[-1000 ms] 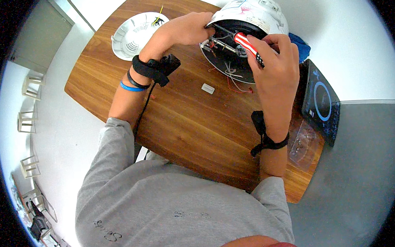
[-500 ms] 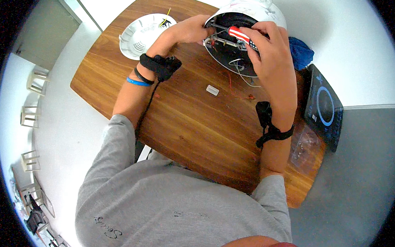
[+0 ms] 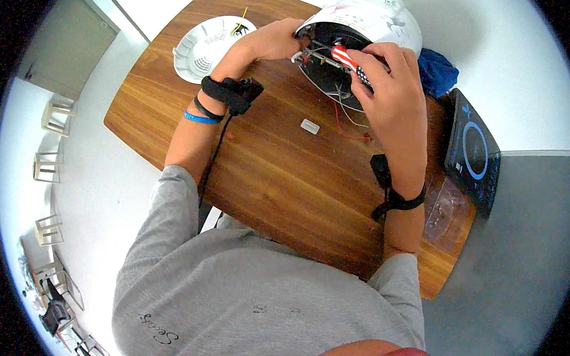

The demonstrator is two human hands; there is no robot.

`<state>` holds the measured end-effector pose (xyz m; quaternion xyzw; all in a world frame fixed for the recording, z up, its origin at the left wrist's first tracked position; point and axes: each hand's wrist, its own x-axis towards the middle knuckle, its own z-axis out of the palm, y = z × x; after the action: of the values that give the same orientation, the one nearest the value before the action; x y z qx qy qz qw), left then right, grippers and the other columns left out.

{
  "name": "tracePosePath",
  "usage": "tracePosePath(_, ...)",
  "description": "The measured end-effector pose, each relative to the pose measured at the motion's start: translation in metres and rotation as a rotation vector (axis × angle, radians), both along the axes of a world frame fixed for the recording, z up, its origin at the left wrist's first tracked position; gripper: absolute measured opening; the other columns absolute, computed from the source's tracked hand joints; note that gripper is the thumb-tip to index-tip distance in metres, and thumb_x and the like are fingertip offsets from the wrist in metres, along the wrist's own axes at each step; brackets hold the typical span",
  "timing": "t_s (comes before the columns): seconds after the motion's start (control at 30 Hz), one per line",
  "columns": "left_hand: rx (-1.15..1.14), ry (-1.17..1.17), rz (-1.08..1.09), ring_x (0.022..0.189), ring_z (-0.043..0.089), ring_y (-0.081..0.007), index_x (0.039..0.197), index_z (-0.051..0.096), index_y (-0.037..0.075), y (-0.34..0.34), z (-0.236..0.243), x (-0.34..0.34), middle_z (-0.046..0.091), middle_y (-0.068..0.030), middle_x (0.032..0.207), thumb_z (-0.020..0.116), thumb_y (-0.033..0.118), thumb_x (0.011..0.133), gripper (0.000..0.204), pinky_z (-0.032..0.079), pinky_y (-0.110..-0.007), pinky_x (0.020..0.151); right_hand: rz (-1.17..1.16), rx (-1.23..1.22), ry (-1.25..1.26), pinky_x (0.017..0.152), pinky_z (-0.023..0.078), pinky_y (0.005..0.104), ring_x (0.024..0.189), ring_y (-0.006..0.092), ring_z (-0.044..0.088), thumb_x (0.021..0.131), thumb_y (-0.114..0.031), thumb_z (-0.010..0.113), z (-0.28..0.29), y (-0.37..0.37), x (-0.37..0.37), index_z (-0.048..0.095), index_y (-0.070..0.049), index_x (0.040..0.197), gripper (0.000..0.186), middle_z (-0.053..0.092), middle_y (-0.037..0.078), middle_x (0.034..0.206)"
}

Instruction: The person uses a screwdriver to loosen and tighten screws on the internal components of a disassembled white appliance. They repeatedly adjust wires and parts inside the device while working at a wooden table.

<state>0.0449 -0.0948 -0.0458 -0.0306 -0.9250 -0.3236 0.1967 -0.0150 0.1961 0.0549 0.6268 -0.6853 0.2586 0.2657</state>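
A white rounded appliance, shaped like a rice cooker, lies on its side at the far edge of the table. Its open base faces me, baring a dark inside with metal parts and loose wires. My right hand is closed round the red, white and blue handle of a screwdriver, whose tip is hidden inside the base. At the left rim of the opening, my left hand grips the appliance; its fingertips are partly hidden there. A white vented cover lies left of my left hand, a yellow strip on it.
On the wooden table lie a small white block and a red wire. A black induction cooker leans at the right edge, near a blue cloth-like bundle. Clear plastic packaging rests at the near right corner.
The screwdriver handle has tilted a little, and my right hand has turned slightly with it. The red wire now hangs more plainly below the base. My left hand stays at the rim.
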Motion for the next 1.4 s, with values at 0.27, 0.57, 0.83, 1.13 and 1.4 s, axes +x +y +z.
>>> tracePosePath(0.27, 0.163, -0.287, 0.035, 0.071, 0.075, -0.0233, 0.115, 0.071, 0.001, 0.007, 0.016, 0.014, 0.078, -0.0138, 0.089, 0.06, 0.014, 0.1, 0.024, 0.062, -0.038, 0.07, 0.003, -0.026, -0.015, 0.088, 0.059, 0.0414, 0.107, 0.0306, 0.059, 0.08, -0.002, 0.078, -0.004, -0.003, 0.002, 0.074, -0.011, 0.116, 0.037, 0.06, 0.007, 0.112)
tracePosePath(0.57, 0.045, -0.322, 0.027, 0.075, 0.078, -0.0263, 0.106, 0.074, 0.0, 0.01, 0.025, 0.021, 0.078, -0.016, 0.083, 0.062, 0.017, 0.098, 0.023, 0.062, -0.04, 0.073, 0.01, 0.032, -0.03, 0.088, 0.058, 0.0412, 0.106, 0.0305, 0.059, 0.08, -0.002, 0.077, -0.003, -0.006, 0.009, 0.074, -0.01, 0.116, 0.038, 0.06, 0.008, 0.114)
tracePosePath(0.83, -0.036, -0.388, 0.077, 0.086, 0.078, -0.0316, 0.122, 0.073, 0.005, 0.017, 0.034, 0.013, 0.078, -0.0206, 0.1, 0.069, 0.01, 0.094, 0.029, 0.061, -0.043, 0.08, -0.014, 0.05, 0.01, 0.09, 0.057, 0.042, 0.106, 0.0316, 0.059, 0.08, -0.002, 0.076, 0.002, -0.001, 0.007, 0.074, -0.011, 0.115, 0.036, 0.06, 0.008, 0.113)
tracePosePath(1.13, -0.164, -0.243, 0.102, 0.077, 0.078, -0.0303, 0.104, 0.075, -0.002, 0.011, 0.023, 0.013, 0.078, -0.0163, 0.081, 0.067, 0.02, 0.097, 0.024, 0.061, -0.043, 0.074, -0.011, 0.074, -0.006, 0.088, 0.057, 0.0418, 0.105, 0.0316, 0.058, 0.079, -0.003, 0.077, 0.003, -0.002, 0.008, 0.074, -0.009, 0.114, 0.036, 0.059, 0.008, 0.111)
tracePosePath(1.4, -0.197, -0.253, 0.09, 0.077, 0.078, -0.0313, 0.103, 0.074, -0.002, 0.011, 0.025, 0.014, 0.078, -0.0168, 0.081, 0.067, 0.019, 0.096, 0.023, 0.061, -0.044, 0.074, 0.003, 0.096, -0.029, 0.088, 0.057, 0.0404, 0.107, 0.0312, 0.057, 0.077, -0.002, 0.079, 0.004, -0.003, 0.005, 0.073, -0.009, 0.115, 0.039, 0.058, 0.008, 0.113)
